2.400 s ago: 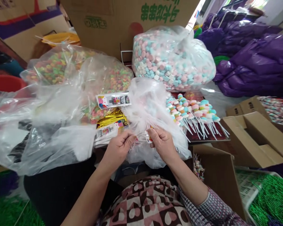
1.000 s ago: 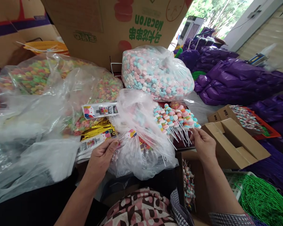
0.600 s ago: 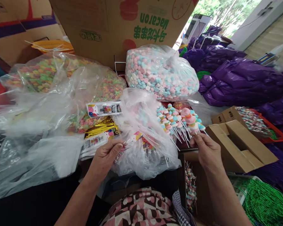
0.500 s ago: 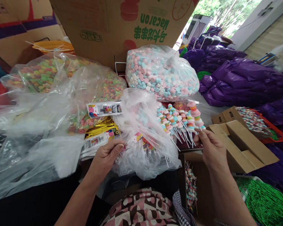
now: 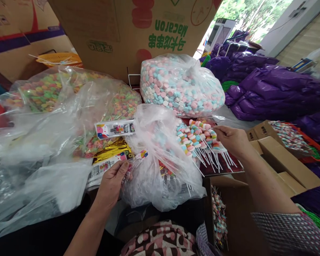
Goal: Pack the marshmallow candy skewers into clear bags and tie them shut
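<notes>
My right hand is closed, pinching the stick of a candy skewer whose pink, orange and white pieces point left, nearly level. The skewer is just above a pile of similar candy skewers, their white sticks pointing toward me. My left hand is closed on a small clear printed wrapper, held by its lower end at the left side of a crumpled plastic bag. Left of that bag lie printed wrappers and gold twist ties.
Behind stand a bag of pastel candies and a bag of gummy rings, before a large carton. An open box at lower right contains wrapped skewers. Further right are another carton and purple bags.
My right hand has risen and its skewer has tipped from upright to nearly level, pointing left. My left hand has shifted slightly left and down, and more of its wrapper shows.
</notes>
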{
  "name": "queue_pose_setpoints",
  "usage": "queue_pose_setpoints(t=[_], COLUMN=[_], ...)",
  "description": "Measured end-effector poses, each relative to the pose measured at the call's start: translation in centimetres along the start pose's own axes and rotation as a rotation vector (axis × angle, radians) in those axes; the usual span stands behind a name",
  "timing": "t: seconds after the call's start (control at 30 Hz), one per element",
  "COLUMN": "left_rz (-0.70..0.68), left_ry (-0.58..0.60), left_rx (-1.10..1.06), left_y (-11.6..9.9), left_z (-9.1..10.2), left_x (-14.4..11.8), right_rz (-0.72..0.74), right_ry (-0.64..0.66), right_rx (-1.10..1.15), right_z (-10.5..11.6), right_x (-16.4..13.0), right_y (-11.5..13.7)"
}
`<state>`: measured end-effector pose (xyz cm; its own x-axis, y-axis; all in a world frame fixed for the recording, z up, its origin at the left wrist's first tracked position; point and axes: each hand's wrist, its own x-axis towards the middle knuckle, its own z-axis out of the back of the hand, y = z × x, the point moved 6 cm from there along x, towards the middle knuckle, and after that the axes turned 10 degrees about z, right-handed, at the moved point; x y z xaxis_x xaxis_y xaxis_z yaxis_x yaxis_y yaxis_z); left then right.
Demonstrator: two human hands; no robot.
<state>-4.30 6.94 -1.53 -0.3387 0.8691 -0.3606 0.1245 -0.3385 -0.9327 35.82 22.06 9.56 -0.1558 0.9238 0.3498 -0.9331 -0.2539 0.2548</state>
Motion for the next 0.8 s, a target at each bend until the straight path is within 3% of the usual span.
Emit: queue_pose_setpoints(t=[0.4, 0.63, 0.8], left_rz=[0.072, 0.131, 0.116], left_ry=[0.071, 0.057, 0.085], left_rx=[0.006, 0.067, 0.07], left_y=[0.7, 1.4, 1.3], left_z=[-0.1, 0.2, 0.2], left_x=[0.3, 0.4, 0.6], right_rz=[0.059, -0.079, -0.14], right_ry=[0.0, -0.037, -0.042], right_rx=[0.061, 0.393, 0.317], right_z=[-1.1, -2.5, -2.2], right_x=[1.9, 2.7, 2.3], right_y=[0.2, 0.0, -1.2])
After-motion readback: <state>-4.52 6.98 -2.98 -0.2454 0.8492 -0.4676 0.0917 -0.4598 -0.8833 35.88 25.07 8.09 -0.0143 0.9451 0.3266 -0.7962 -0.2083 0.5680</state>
